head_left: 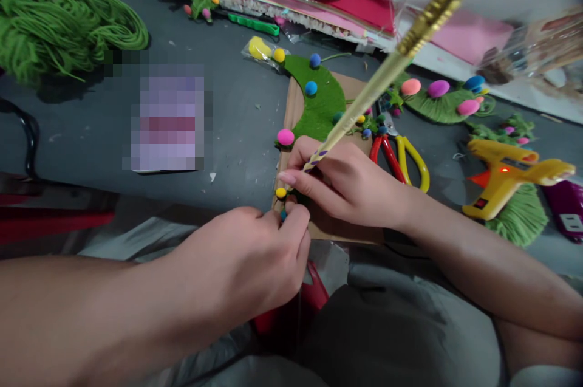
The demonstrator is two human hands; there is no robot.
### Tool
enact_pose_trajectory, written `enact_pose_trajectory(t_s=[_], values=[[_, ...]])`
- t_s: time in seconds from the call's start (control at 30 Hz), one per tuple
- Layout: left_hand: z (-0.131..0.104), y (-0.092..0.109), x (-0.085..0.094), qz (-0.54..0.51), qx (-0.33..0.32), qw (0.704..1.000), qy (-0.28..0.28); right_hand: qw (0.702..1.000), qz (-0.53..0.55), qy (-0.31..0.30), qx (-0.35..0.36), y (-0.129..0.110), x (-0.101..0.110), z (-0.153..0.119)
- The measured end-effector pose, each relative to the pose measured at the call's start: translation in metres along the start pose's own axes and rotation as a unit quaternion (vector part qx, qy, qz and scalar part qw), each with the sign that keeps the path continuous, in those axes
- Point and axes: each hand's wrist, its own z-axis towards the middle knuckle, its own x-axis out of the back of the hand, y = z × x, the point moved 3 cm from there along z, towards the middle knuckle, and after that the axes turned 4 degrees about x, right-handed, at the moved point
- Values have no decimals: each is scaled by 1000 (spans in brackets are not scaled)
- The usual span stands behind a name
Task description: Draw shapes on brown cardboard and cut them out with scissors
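Between the thumb and fingers of my right hand [346, 180] is a long pale stick [359, 107] with a gold and green upper end, slanting up to the right. My left hand [259, 253] is closed at the front edge of a brown cardboard piece [337, 226], its fingertips on something small and largely hidden, beside a yellow ball [281, 192] and a bit of blue. Behind my right hand, a green crescent [324, 98] lies on the cardboard with blue balls on it and a pink ball [285, 137] at its lower tip.
Green yarn [68, 16] lies at the back left, near a blurred-out rectangle [168, 126]. Right of the cardboard are red- and yellow-handled pliers [387, 156], another decorated crescent [439, 104] and a yellow glue gun [496, 177] with a lit orange light.
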Motion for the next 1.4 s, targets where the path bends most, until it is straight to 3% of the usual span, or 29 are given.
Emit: enact_pose_trajectory(t_s=[0.23,0.67,0.87,1.0,1.2,1.4], values=[[1,0,-1,2,3,1000,-3,1000,3,3,2,1,1,-1],[-2,19,-5,28,53,998,4,1000,-13,3,-11,0,2,-3],[-1,22,-4,43,65,997,10,996,-21,86,-4,-7,8,-11],[-2,24,-3,45,75,996,15,999,22,34,27,-9,3,-12],[-3,28,-3,48,80,996,-14,997,-60,-19,33,-7,-3,-12],[0,27,0,54,69,996,10,994,-91,-27,57,-8,-7,-16]])
